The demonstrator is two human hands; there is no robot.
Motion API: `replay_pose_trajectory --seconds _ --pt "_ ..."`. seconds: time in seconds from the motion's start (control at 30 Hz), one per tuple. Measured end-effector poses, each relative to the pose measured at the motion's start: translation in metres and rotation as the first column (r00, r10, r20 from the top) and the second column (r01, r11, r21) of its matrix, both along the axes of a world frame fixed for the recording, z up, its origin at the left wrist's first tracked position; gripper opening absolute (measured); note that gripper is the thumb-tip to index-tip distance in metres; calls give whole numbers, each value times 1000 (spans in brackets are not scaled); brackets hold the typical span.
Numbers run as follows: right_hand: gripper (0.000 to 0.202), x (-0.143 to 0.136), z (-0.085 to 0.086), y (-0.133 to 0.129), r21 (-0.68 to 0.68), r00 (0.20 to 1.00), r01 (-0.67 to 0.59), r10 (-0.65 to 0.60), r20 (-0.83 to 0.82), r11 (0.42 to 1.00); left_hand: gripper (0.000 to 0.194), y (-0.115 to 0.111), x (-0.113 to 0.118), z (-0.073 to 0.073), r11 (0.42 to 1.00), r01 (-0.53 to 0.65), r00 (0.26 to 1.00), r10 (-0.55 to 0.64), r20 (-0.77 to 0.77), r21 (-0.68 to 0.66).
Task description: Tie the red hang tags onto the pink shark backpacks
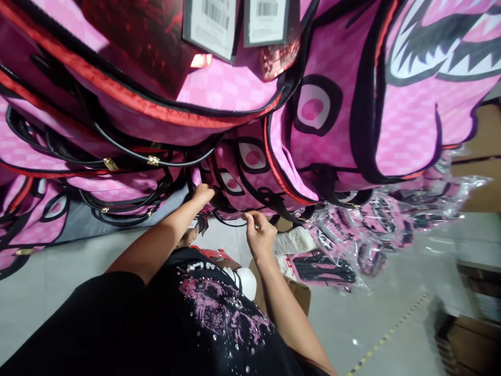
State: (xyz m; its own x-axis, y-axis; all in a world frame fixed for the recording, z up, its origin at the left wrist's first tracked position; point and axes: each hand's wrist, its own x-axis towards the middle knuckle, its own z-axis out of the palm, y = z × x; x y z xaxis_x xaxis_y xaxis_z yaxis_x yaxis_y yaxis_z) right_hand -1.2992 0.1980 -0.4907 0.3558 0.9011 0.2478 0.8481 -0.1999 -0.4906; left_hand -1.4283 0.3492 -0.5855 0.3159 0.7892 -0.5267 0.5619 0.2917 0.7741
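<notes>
Above, two tags (211,26) hang; right hand (261,234) pinches one pink bag (252,157); whether left hand (203,194) grips is unclear.

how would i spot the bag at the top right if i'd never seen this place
Start with the mass of pink bags filling the top of the view, above the person's right hand. Go to the upper right, above the clear plastic wrapping, to the large bag. Its jagged-toothed mouth print sets it apart; nearer the hand, eye prints show instead.
</notes>
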Motion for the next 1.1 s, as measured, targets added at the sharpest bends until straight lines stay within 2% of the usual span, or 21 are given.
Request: replay_pose_trajectory --seconds 0.07,0.17,0.27,0.37,0.43,0.6,0.67,0.73,0.77,0.8,0.87,0.93,0.97,1.1 --pt "27 0 -1 0 -8 1000 -2 2 -13 1000 29 -2 3 -1 999 -37 999 37 -15 -21" --pt "29 0 -1 0 -22 1000 4 -4 -25 1000 32 -10 9 4 994 -110 991 110 -74 4" --pt "30 -1 -1 -1 -30 1000 -1 0 -19 1000 31 -20 12 10 980 -166 976 179 -126 107" --pt "29 -1 -2 0 -16 1000 -10 10 -11 1000 29 -22 8 7 965 -163 973 191 -127 204" --pt "29 0 -6 0 -10 1000 -16 16 -10 1000 28 -17 0 0 969 -104 987 128 -94 224" --pt "34 -2 -25 -2 -50 999 20 -22 -37 999 21 10 -23 -16 965 156 987 -163 13 211" --pt "33 -12 -32 -3 -82 995 78 -83 -62 994 20 20 -27 -17 951 242 967 -253 32 193" --pt "28 -28 -39 1 -136 977 104 -127 -170 985 20 27 -28 -17 936 307 947 -319 45 171" --pt "26 -38 -43 6 -168 941 115 -161 -297 979 21 29 -28 -17 929 333 938 -344 50 162" --pt "23 -49 -47 14 -201 866 129 -209 -453 971 21 32 -27 -17 922 355 929 -367 55 156" --pt "19 -69 -56 35 -268 620 180 -321 -716 946 22 35 -27 -17 906 393 912 -406 62 155" --pt "23 -85 -66 60 -314 406 262 -399 -822 913 23 37 -28 -15 890 428 895 -441 64 157" --pt "27 -91 -70 72 -317 353 309 -417 -837 897 23 38 -29 -14 882 442 888 -456 62 161" --pt "35 -102 -83 101 -298 229 488 -450 -863 820 22 41 -31 -5 862 477 871 -490 37 172"
